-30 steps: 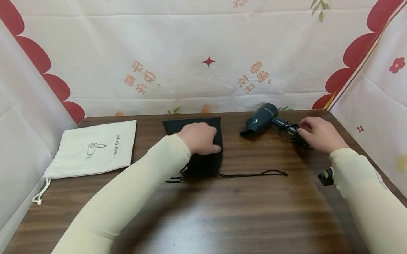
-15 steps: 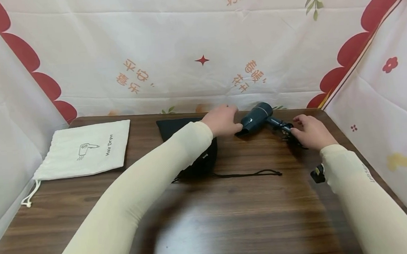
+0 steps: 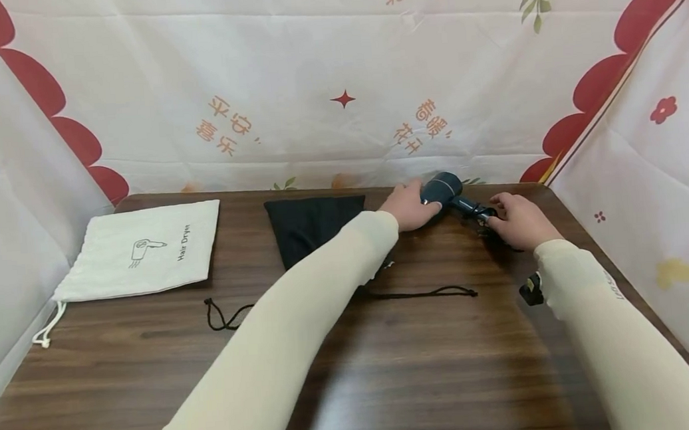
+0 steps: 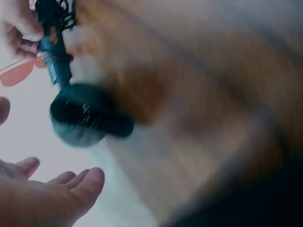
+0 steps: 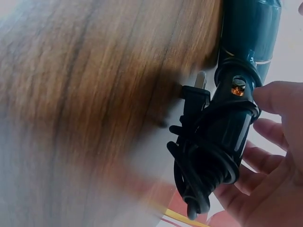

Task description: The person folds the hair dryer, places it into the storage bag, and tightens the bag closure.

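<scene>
A dark teal hair dryer [image 3: 443, 187] lies at the back right of the table, its black cord [image 5: 215, 118] wound around the handle and the plug [image 5: 195, 99] tucked alongside. My right hand [image 3: 522, 222] holds the handle, thumb on one side and fingers behind it in the right wrist view. Over the nozzle end reaches my left hand [image 3: 408, 207], hiding the nozzle in the head view; in the left wrist view its fingers [image 4: 87, 187] are spread, close beside the barrel. A black drawstring bag [image 3: 303, 228] lies flat left of the dryer, partly under my left forearm.
A white drawstring bag [image 3: 107, 258] printed "Hair Dryer" lies on the left of the wooden table [image 3: 439, 368]. Black drawstrings [image 3: 422, 294] stretch out on both sides of the black bag. Patterned cloth walls [image 3: 285, 59] enclose the back and sides.
My left hand has moved right, off the black bag and over to the hair dryer's nozzle end. My right hand stays at the handle.
</scene>
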The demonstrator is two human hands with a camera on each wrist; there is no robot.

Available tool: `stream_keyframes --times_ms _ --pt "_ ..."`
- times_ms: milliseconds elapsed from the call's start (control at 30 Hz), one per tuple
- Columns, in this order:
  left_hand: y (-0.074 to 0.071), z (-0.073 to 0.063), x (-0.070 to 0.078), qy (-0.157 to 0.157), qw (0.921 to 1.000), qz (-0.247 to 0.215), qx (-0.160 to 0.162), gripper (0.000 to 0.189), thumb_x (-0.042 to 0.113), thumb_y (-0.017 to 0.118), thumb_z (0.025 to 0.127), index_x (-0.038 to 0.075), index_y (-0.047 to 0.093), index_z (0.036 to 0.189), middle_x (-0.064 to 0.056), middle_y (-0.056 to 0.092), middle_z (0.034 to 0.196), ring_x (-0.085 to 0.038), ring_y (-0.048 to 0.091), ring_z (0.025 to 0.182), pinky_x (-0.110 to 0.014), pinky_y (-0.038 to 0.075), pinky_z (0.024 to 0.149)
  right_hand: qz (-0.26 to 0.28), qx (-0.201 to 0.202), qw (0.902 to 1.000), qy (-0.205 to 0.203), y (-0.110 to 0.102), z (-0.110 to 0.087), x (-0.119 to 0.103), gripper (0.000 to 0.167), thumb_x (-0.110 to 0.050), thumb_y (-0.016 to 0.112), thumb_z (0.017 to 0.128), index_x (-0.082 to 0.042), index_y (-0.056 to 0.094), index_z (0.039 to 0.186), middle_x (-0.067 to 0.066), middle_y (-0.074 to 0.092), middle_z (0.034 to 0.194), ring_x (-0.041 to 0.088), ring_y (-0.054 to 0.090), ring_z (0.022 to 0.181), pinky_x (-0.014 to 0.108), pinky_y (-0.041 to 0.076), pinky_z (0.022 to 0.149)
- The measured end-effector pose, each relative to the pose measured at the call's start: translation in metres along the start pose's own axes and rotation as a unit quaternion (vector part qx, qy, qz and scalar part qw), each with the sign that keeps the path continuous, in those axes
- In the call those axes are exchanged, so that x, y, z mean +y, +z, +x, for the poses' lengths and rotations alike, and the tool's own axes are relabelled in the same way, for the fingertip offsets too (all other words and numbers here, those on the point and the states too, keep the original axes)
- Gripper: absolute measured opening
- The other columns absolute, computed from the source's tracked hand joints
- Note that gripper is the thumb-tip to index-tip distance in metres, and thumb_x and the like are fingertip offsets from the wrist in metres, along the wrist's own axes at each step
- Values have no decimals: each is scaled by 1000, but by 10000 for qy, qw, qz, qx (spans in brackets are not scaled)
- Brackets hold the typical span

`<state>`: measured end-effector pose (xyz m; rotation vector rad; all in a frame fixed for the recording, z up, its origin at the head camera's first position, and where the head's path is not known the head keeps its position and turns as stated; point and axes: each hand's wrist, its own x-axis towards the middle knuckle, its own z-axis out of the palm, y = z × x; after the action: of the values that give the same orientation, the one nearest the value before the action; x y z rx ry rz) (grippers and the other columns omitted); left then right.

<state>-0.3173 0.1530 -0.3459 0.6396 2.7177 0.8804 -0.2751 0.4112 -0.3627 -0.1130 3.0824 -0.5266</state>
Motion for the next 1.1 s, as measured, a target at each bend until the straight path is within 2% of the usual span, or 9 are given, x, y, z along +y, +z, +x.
stream_keyframes --times_ms 67,233,333,500,633,833,1100 --pt "9 3 0 -6 10000 -85 -19 69 50 47 100 19 25 158 -7 32 157 -20 34 142 -30 34 108 -46 -49 10000 13 1 3 -2 50 -16 56 98 12 42 137 32 50 119 43 49 100 65 40 94" --pt "23 5 0 -109 9994 14 -323 70 50 48 100 25 20 160 -10 25 159 -27 35 141 -37 37 107 -155 -161 9998 -1 4 5 -6 45 -17 55 99 12 47 132 31 55 115 40 52 96 62 43 90" --pt "22 6 -2 -72 9992 203 -336 67 45 49 101 24 24 159 -10 27 157 -26 42 134 -36 41 103 -231 -190 9996 1 3 5 -9 39 -17 54 100 9 51 128 27 60 108 38 54 90 58 45 84" --pt "18 8 -4 222 9977 561 -314 62 38 49 101 21 29 157 -10 33 152 -19 47 126 -29 43 97 -357 -274 9990 57 1 5 -7 37 -19 54 100 7 52 127 23 62 102 36 55 86 57 46 81" --pt "19 11 -4 240 9976 549 -345 61 36 50 101 22 31 157 -9 35 152 -18 47 125 -28 43 96 -407 -361 9985 48 1 4 -2 40 -21 54 101 7 51 129 23 61 102 36 54 86 58 45 81" --pt "21 13 -5 281 9976 508 -384 63 32 53 99 23 30 157 -9 31 155 -19 47 129 -28 42 99 -429 -249 9988 57 2 2 -2 40 -18 54 101 8 49 130 27 60 106 38 53 88 58 45 82" --pt "19 12 -8 258 9978 588 -150 59 34 60 98 23 41 153 -8 42 147 -16 49 122 -26 43 96 -362 -253 9989 145 5 1 -7 38 -16 52 101 8 49 130 27 60 108 39 53 89 58 44 83"
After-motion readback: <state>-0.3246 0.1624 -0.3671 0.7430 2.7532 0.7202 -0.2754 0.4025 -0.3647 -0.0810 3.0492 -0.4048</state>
